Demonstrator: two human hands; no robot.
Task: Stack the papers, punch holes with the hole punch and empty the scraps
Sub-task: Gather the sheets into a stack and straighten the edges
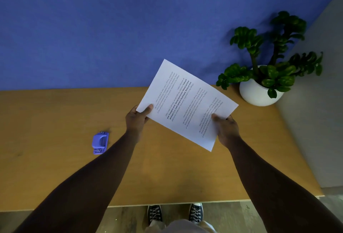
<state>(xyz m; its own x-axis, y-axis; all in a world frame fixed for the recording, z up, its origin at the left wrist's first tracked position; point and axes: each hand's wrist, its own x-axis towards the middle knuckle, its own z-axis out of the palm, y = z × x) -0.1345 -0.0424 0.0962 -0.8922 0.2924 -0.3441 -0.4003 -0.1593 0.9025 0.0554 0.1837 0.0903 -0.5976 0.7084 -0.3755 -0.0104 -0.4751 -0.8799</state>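
Observation:
I hold a stack of white printed papers [185,103] in the air above the wooden table [55,121], tilted so one corner points up toward the blue wall. My left hand [136,119] pinches the papers' left corner, thumb on top. My right hand [225,128] grips the lower right edge, thumb on the printed side. A small purple hole punch [100,142] lies on the table to the left of my left forearm, apart from both hands.
A green plant in a round white pot [259,91] stands at the table's back right corner, close to the papers' right edge. A blue wall [111,28] rises behind the table. My shoes [174,214] show below the table's front edge.

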